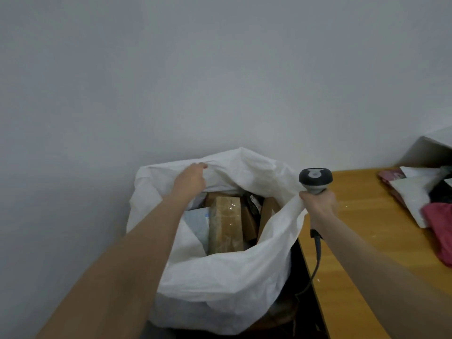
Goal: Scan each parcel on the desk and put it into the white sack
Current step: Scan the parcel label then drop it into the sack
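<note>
The white sack [220,277] stands open on the floor left of the desk. Inside it lie several parcels, among them a taped brown box [226,223] and a pale blue-white mailer [197,222]. My left hand [190,181] grips the sack's far left rim. My right hand [319,206] holds the grey handheld scanner [315,179] upright and also pinches the sack's right rim. On the wooden desk [362,228] at the right lie more parcels: a white mailer [413,192] and a red soft parcel [439,228].
A plain grey-white wall fills the background. The scanner's cable [315,263] hangs down between sack and desk. A white box [430,152] stands at the desk's far right corner. Dark space lies under the desk edge.
</note>
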{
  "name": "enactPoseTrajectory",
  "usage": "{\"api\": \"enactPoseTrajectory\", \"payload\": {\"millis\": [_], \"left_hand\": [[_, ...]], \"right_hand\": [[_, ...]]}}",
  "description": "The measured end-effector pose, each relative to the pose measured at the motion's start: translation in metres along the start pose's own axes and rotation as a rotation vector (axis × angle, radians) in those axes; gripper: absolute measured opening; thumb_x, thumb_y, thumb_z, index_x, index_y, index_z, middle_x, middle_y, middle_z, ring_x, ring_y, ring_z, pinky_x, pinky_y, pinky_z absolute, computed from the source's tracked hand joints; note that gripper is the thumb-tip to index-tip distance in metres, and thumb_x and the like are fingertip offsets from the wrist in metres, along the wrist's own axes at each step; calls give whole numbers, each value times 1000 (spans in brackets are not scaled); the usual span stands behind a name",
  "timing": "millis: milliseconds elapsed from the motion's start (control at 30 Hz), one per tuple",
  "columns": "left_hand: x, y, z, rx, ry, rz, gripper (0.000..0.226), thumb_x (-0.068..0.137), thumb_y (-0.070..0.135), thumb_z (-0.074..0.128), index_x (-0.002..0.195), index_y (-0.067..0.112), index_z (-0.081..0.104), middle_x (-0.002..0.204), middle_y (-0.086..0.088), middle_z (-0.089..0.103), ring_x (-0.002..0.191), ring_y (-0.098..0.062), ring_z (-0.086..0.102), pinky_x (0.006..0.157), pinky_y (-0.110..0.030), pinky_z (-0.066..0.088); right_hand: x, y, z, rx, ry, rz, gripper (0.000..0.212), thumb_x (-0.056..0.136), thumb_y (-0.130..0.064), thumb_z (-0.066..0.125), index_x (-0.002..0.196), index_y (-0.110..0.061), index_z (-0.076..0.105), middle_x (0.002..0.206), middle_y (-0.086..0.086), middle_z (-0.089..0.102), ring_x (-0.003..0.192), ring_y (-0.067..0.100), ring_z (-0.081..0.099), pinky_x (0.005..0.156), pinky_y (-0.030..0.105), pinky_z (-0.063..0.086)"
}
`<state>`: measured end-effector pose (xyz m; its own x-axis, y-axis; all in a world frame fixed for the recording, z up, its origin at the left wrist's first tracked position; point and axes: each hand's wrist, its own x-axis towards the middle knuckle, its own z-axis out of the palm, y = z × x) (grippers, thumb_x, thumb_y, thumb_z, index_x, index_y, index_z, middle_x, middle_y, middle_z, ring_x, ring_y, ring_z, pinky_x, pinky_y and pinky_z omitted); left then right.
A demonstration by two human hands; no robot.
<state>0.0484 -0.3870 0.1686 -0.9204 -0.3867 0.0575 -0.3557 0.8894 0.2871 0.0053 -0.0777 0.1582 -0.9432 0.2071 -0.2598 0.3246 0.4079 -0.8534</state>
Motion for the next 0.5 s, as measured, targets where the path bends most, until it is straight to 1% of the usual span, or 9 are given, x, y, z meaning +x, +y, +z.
{"api": "enactPoseTrajectory", "payload": {"millis": [67,133,200,267,300,333,400,467,500], "left_hand": [[-4,19,39,-73,-185,-2,55,92,11,47,145,13,33,144,-16,41,131,-31,42,107,-40,36],[-5,24,72,-97,-282,-11,62,95,17,49,150,9,21,152,-17,29,136,-33,36,109,-40,34],[4,20,99,-102,-318,-44,67,97,23,48,151,9,12,157,-16,14,139,-35,30,111,-42,31],[13,18,120,-116,-317,-112,68,98,29,47,152,9,11,158,-16,8,141,-35,25,113,-43,27],[16,20,128,-103,-323,-121,65,98,33,46,151,9,16,157,-15,13,141,-34,26,113,-42,27],[15,22,135,-78,-345,-103,60,98,35,46,149,9,26,153,-14,22,138,-32,32,111,-40,31],[4,28,143,-17,-405,-7,45,98,34,46,138,14,47,137,-11,43,124,-29,48,101,-36,40],[-8,29,150,21,-443,84,39,96,27,49,133,17,53,126,-11,51,113,-29,55,95,-37,45],[-11,25,154,28,-460,95,39,94,23,52,133,17,54,127,-12,54,112,-28,55,95,-39,45]], "right_hand": [[2,8,-4,6,-12,0,28,85,-12,64,66,-10,43,61,6,42,53,20,41,50,27,31],[6,16,-5,3,-15,-5,31,85,-9,63,63,-11,41,58,6,39,51,20,37,50,27,29],[13,23,-4,32,-7,-5,32,84,-7,63,61,-11,40,56,5,37,50,20,36,51,28,28],[19,32,-2,62,-7,-7,32,83,-5,62,62,-11,39,56,5,38,51,20,36,52,28,28],[21,37,-1,75,-6,-3,30,83,-5,62,63,-11,40,57,5,39,52,20,37,52,28,29],[23,41,-1,87,-6,4,28,82,-5,62,64,-11,42,59,5,41,54,20,40,53,28,31],[25,47,2,111,-10,19,26,81,-5,63,66,-12,44,61,4,44,55,20,43,52,28,33],[26,48,4,123,-24,27,27,80,-5,63,65,-13,43,60,4,44,55,19,43,52,28,34],[27,48,5,125,-30,31,26,80,-5,64,66,-12,44,61,4,45,56,20,45,53,29,35]]}}
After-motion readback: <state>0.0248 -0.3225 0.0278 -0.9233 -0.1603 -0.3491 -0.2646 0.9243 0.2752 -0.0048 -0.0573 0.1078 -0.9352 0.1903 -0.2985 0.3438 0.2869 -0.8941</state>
